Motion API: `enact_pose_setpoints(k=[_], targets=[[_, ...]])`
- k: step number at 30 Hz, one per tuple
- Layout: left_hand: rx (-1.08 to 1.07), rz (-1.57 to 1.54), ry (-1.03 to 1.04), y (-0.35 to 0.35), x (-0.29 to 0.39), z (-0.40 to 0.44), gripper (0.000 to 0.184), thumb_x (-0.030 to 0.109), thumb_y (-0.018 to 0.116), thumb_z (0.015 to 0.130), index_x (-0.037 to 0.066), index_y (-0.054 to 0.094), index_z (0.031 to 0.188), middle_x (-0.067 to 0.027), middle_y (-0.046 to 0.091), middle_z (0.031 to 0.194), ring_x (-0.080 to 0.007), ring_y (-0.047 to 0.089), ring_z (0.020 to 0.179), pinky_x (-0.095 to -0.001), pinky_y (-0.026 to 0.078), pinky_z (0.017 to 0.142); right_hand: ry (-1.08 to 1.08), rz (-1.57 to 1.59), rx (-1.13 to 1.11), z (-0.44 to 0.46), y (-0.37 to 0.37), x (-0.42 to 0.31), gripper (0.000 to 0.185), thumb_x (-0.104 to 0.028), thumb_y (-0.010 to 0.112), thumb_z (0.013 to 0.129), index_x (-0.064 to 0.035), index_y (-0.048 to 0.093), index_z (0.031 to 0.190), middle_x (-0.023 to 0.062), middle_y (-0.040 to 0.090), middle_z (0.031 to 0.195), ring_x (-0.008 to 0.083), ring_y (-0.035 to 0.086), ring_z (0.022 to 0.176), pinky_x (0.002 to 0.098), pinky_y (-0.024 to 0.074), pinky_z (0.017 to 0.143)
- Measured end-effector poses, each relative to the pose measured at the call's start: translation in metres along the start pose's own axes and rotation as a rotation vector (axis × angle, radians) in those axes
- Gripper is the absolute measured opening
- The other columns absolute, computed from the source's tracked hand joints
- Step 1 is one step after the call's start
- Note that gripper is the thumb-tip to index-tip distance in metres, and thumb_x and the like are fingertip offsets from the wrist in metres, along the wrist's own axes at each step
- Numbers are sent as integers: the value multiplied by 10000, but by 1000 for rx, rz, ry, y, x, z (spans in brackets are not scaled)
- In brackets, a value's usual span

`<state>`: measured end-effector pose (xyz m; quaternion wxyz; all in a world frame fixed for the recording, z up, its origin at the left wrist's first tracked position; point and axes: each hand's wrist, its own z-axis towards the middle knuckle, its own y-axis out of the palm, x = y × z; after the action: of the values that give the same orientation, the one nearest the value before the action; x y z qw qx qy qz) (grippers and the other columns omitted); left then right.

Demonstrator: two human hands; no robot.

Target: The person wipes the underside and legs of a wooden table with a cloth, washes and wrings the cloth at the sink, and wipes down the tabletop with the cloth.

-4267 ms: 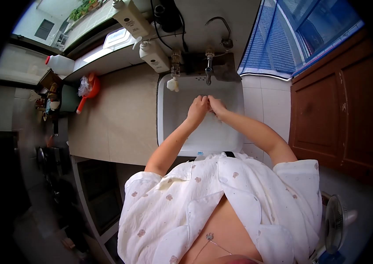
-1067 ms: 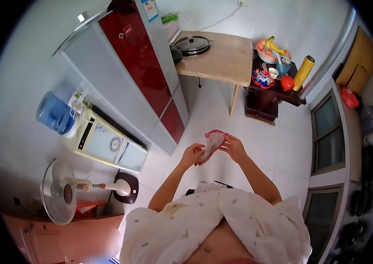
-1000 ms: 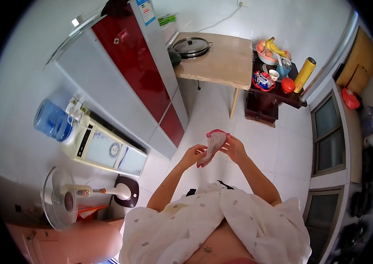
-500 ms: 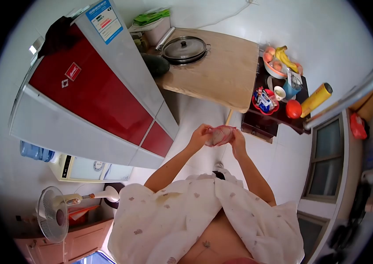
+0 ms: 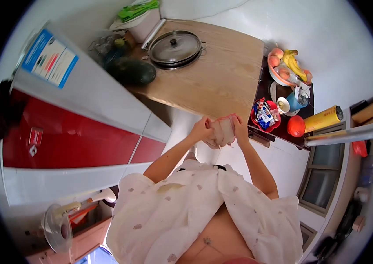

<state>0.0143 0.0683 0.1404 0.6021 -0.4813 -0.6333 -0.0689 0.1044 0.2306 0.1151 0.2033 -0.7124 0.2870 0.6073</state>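
Held up in front of my body is a thin, see-through bag (image 5: pixel 222 132) with pink-red edges and something pale inside that I cannot make out. My left hand (image 5: pixel 200 129) pinches its left side, fingers closed. The fingers of my right hand (image 5: pixel 240 128) are closed on its upper right edge. Just beyond the bag is the near edge of a wooden table (image 5: pixel 221 83). On the table a lidded pan (image 5: pixel 174 47) stands at the far left, beside a dark green melon (image 5: pixel 131 71).
A red-and-grey refrigerator (image 5: pixel 76 132) stands to the left. At right, a dark cabinet carries a fruit bowl (image 5: pixel 278 79), a red basket of small packets (image 5: pixel 265 115), a blue cup (image 5: pixel 296 102) and a yellow cylinder (image 5: pixel 324 119). A fan (image 5: pixel 59 226) is at lower left.
The view has moved closer to the table, and the refrigerator shifts left. Both hands still hold the bag, which now hangs fuller below my fingers, its pale contents showing more.
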Motion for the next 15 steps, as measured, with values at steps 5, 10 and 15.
enact_pose_setpoints(k=[5,10,15], targets=[[-40,-82,351,-45,-5,104,200,26,556,721,20,553,921,-93,603,789,-165,559,728,-280,442,667,-161,-91,71,75,-25,-45,181,-185,499,848,-18,562,878,-34,523,764,40,450,703,183,366,634],[41,104,859,-103,55,172,119,57,518,775,61,596,864,-120,599,810,-291,570,756,-349,453,646,-242,-7,-29,113,-35,-106,139,-115,476,853,-14,553,798,-44,463,688,51,406,643,207,345,587],[-297,367,1051,-112,36,207,114,76,523,770,75,596,857,-89,598,851,-279,568,768,-349,457,655,-416,-755,-229,106,-37,-82,123,-96,509,767,3,553,826,108,522,765,236,503,754,322,394,668]])
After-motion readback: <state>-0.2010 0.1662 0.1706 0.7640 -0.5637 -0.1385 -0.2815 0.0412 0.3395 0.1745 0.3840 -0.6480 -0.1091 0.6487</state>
